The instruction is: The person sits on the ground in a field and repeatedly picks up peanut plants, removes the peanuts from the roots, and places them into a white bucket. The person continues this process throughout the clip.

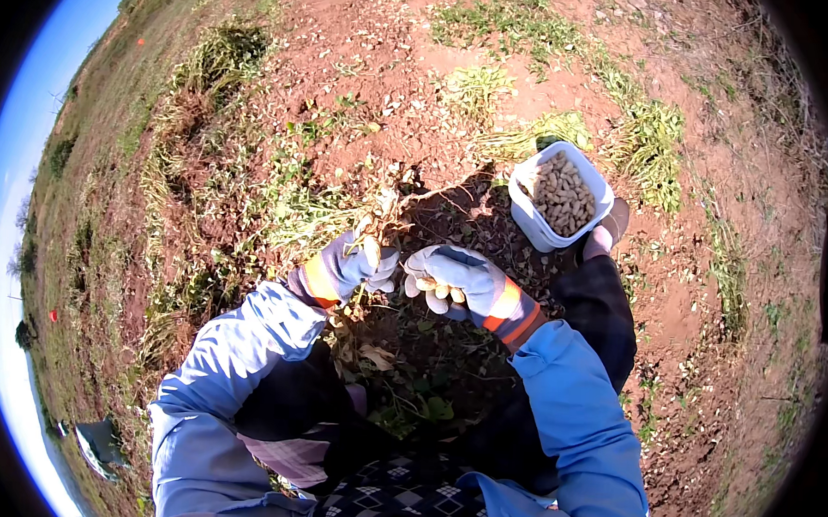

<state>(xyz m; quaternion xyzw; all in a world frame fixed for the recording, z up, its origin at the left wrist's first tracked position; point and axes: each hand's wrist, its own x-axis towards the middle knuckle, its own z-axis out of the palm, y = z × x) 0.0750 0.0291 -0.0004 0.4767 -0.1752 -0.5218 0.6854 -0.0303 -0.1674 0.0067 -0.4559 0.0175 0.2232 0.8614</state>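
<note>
My left hand (362, 266), in a grey work glove with an orange-banded cuff, grips a pulled peanut plant (381, 212) near its roots. Pods hang by the thumb, and leafy stems spread away to the left. My right hand (455, 277), gloved alike, is curled with the palm partly up and holds several loose peanut pods (440, 287) in its fingers. The two hands are close together but apart. Just beyond the right hand stands a white plastic bucket (543, 226), square with rounded corners, holding many unshelled peanuts (562, 192).
My right foot (609, 225) is beside the bucket. Pulled green plants (647, 151) lie behind and right of it on reddish soil (675, 298). Dry leaves and plant litter (244, 182) cover the ground at left. A dark and white sack-like object (101, 446) lies far left.
</note>
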